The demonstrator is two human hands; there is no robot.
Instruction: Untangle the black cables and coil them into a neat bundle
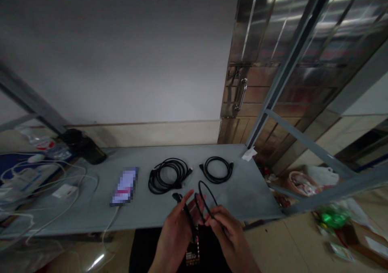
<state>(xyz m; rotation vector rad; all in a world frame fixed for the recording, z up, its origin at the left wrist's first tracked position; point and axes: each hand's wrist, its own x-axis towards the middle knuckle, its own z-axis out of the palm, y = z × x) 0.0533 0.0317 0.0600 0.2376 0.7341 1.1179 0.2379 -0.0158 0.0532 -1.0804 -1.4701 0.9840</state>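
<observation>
My left hand (176,234) is in front of my lap at the table's front edge, its fingers partly extended. It holds a black cable (188,215) running across its palm, with a plug end (176,197) sticking out at the upper left. My right hand (227,232) pinches the same cable, part of which forms a raised loop (203,183) between the two hands. Beyond them on the table lie a thick coil of black cable (169,176) with its plugs at the side, and a smaller coiled black cable (217,170) to its right.
On the grey table (127,220) lies a phone (124,187) with a white charging cord (110,220). A dark bottle (86,147), a clear plastic bottle (53,147) and tangled white cords stand left. A metal frame post (280,79) rises at the right. A white paper scrap (249,154) lies near its foot.
</observation>
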